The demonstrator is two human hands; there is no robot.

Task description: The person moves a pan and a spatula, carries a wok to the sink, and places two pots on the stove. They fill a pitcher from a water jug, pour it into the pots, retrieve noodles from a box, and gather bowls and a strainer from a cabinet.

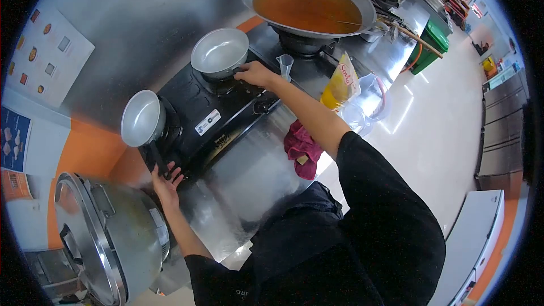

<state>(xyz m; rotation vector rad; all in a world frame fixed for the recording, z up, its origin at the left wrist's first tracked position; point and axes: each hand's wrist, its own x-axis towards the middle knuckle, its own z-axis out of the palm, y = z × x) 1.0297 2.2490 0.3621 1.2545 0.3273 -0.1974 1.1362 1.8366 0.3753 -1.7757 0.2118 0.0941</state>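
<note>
Two light-grey pans with dark handles rest on a black two-burner stove [195,99]. My left hand [168,182] is at the handle end of the left pan [143,118], its fingers apart and the handle lying against them. The right pan [220,51] sits on the far burner, its short handle pinched in my right hand [255,75]. Just right of that hand stands a small clear measuring cup [285,64]. Both pans look empty inside.
A huge wok of orange-brown liquid [309,7] stands at the back. Right of the stove are a yellow pouch [341,84], clear plastic containers [371,99] and a crumpled red cloth [303,148]. A large lidded steel pot [122,232] stands at lower left.
</note>
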